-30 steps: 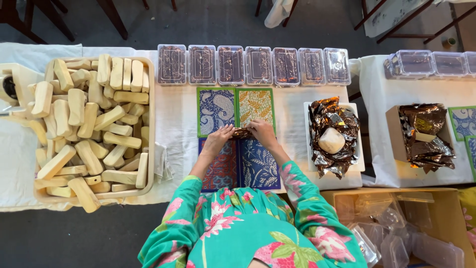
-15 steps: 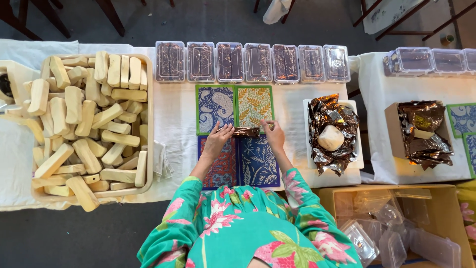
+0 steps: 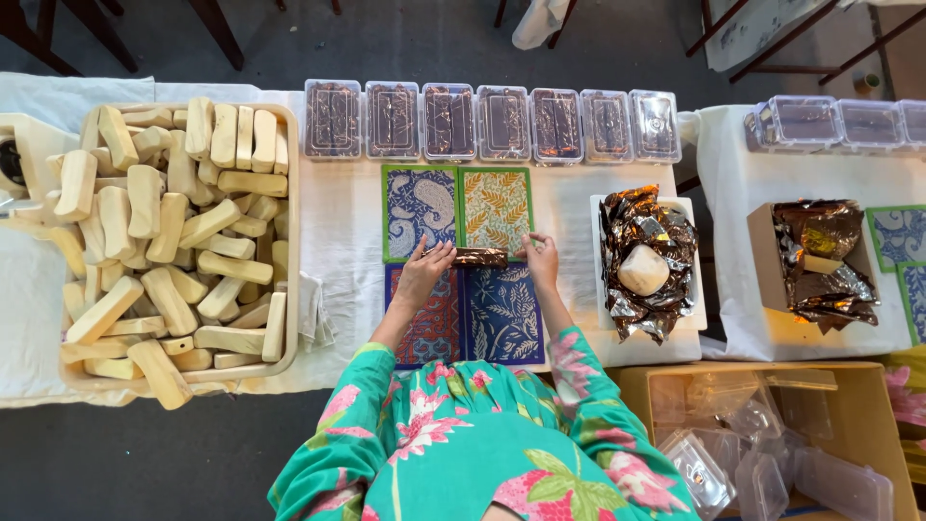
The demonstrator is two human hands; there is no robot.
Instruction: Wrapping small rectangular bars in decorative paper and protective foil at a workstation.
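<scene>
Centrally, a foil-wrapped bar [image 3: 480, 258] lay across four patterned mats [image 3: 421, 205] on the white-covered table [image 3: 342, 212]. Left hand [image 3: 424, 267] pinched its left end, fingers closed on the foil; right hand [image 3: 542, 259] gripped its right end likewise. Tray of pale wooden blocks [image 3: 174, 236] sat well left. Lidded clear boxes [image 3: 482, 123] lined the far edge. Crumpled foil sheets [image 3: 644, 260] lay just right.
</scene>
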